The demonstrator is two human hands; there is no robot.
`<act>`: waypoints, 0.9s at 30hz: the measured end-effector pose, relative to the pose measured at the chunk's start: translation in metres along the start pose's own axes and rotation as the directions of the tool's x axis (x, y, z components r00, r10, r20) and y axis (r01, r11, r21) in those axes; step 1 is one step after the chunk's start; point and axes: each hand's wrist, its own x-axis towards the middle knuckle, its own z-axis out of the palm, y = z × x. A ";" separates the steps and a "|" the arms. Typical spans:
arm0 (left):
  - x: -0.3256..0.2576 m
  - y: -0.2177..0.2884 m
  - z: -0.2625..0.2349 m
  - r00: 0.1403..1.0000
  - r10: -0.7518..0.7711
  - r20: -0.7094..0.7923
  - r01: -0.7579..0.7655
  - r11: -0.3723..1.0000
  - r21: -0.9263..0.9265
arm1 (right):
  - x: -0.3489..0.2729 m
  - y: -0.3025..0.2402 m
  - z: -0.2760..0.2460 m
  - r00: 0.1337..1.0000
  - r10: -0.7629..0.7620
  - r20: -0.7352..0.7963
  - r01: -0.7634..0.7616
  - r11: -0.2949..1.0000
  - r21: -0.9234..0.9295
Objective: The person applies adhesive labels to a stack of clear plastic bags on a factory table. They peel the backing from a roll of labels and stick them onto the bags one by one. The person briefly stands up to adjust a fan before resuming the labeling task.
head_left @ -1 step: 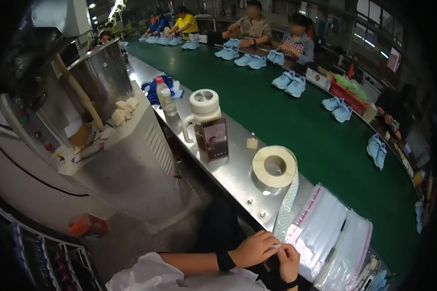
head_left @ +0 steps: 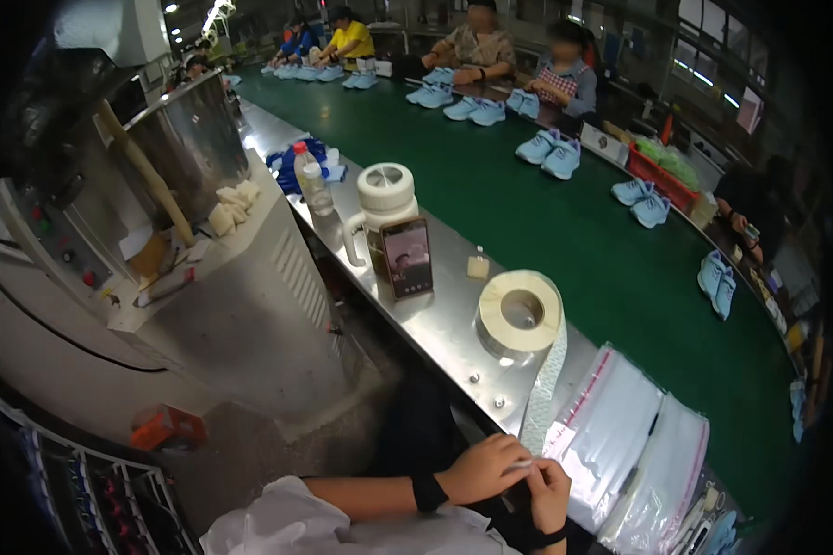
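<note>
My left hand [head_left: 484, 472] is closed, its fingertips pinching a small white piece [head_left: 520, 464] whose kind I cannot make out. My right hand [head_left: 551, 499] meets it from the right, thumb and forefinger pressed together at the same piece. Beyond both hands, a cream-coloured roll of labels [head_left: 500, 319] lies on its side on the metal bench. From its right edge a pale patterned strip [head_left: 539, 407] runs down toward my fingers; whether it joins the white piece is hidden. Beside my right hand lie two stacks of clear plastic bags [head_left: 611, 435] with pink edges.
A phone [head_left: 406, 259] leans on a white jug [head_left: 386, 190], with plastic bottles [head_left: 315, 190] behind. A green conveyor belt [head_left: 491, 185] carries pairs of light blue shoes [head_left: 548, 153]; several people work along its far side. A grey machine [head_left: 241, 296] stands left.
The whole view has shifted very slightly, with the bench things sitting a little higher in the picture. Both hands keep nearly the same pinch at the white piece.
</note>
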 end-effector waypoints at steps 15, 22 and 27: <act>0.020 -0.015 -0.002 0.979 -0.197 0.058 0.205 0.942 -0.264 | -0.007 0.023 -0.003 0.971 -0.220 -0.097 0.204 0.967 -0.151; 0.039 0.008 -0.026 0.968 -0.222 0.114 0.240 0.953 -0.184 | -0.011 -0.015 -0.024 0.914 -0.336 -0.227 0.169 0.824 -0.541; 0.039 0.008 0.019 0.879 0.207 0.429 -0.251 0.967 0.048 | 0.011 0.011 -0.038 0.703 -0.617 -0.354 -0.004 0.494 -0.869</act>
